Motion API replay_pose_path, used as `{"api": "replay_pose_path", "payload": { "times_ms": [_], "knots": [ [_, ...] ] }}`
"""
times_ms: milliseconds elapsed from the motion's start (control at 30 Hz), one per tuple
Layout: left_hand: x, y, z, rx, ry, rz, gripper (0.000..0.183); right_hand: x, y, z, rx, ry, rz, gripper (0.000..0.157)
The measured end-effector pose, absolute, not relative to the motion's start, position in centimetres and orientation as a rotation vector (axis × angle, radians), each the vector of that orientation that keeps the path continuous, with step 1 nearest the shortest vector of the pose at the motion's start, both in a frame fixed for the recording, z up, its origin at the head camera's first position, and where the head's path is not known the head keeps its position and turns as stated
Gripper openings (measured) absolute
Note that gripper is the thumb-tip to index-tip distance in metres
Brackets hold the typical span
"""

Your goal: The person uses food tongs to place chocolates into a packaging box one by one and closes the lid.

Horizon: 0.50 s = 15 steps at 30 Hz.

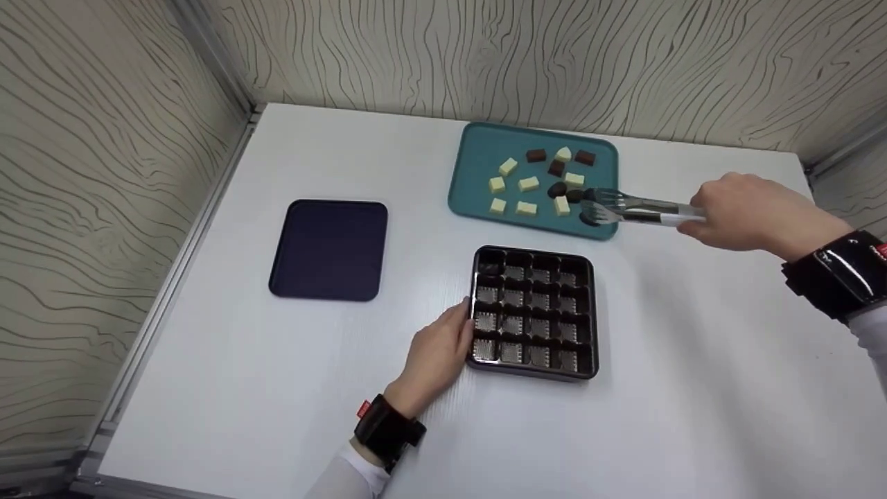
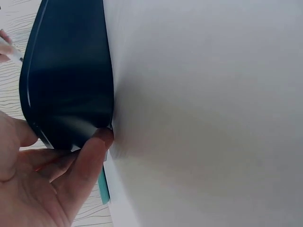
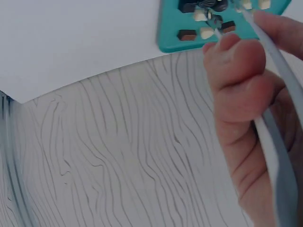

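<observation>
My left hand (image 1: 438, 353) rests along the left side of a dark compartment box (image 1: 537, 380), its fingers touching the wall, shown close up as a glossy dark side (image 2: 71, 71). The box has rows of square cells, and a dark piece (image 1: 490, 268) sits in its far-left cell. Over the teal tray (image 1: 471, 156), my right hand (image 1: 752, 211) grips a pair of tongs (image 1: 658, 211). The tongs' heads point left, right at a dark round chocolate (image 1: 589, 215) near the tray's right end. In the right wrist view, curled fingers (image 3: 239, 71) surround the handles.
Several cream blocks (image 1: 528, 184) and brown blocks (image 1: 536, 156) lie on the tray with more dark round pieces (image 1: 556, 189). A dark blue square lid (image 1: 329, 249) lies on the white table (image 1: 326, 360), left of the box. Patterned panels (image 1: 429, 62) enclose the table's back and sides.
</observation>
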State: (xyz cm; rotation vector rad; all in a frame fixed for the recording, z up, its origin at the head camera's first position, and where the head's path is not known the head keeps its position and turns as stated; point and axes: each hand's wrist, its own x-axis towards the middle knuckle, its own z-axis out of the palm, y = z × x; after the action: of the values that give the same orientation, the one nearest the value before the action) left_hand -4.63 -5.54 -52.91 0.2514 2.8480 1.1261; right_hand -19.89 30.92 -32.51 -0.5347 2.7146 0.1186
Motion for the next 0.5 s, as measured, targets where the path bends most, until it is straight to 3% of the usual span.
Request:
{"api": "replay_pose_path", "payload": {
  "times_ms": [500],
  "knots": [
    [-4.7, -5.7, -52.8, 0.253, 2.833, 1.124, 0.047, -20.7, 31.0, -34.1, -0.539, 2.692, 0.143, 0.026]
  ]
}}
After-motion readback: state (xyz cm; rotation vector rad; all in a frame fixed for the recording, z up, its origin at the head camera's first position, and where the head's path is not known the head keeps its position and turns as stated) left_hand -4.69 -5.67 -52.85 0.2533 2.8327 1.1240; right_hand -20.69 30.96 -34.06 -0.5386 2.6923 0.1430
